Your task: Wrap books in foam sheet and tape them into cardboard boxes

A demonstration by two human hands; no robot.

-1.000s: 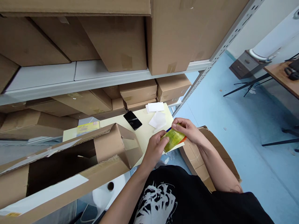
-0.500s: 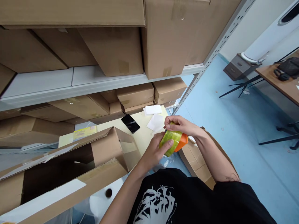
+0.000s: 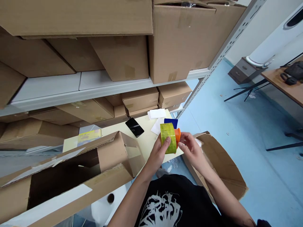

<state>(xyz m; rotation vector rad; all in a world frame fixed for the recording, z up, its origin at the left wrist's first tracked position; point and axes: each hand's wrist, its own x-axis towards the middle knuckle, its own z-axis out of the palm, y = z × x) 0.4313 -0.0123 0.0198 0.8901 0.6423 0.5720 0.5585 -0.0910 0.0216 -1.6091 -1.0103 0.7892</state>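
A wide roll of yellow-green packing tape sits on an orange tape dispenser, held over the pale tabletop. My left hand is wrapped around the roll, its thumb lying across the front of the tape. On the other side my right hand has its thumb and bent fingers at the orange dispenser; part of their contact is hidden. Behind the roll a dark blue flat item lies on the table near white papers. A black phone rests to their left.
A long opened cardboard box stands at my left, and another open box is on the floor at right. Shelves loaded with cartons rise in front. A yellow package lies behind the left box. A desk stands far right.
The tape roll has turned upright, its yellow side facing me. My right hand has moved from the top of the roll down to the orange dispenser's right side. The blue item now shows.
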